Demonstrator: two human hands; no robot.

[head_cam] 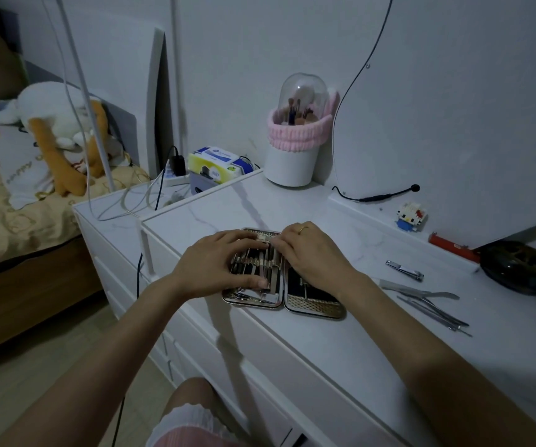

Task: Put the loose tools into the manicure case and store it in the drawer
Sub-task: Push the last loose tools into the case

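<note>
Now two hands (218,266) (311,253), fingers pressing on one open manicure case (315,304), one nail clipper (405,271) loose

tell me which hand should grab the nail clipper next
Right. The nail clipper lies on the dresser right of the open case, nearer the right hand; the left hand would cross over.

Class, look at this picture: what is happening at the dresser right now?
A person has both hands on an open manicure case on the white dresser top. The left hand and right hand work at the tools in its left half. Nail clippers and several loose tools lie to the right.
</note>
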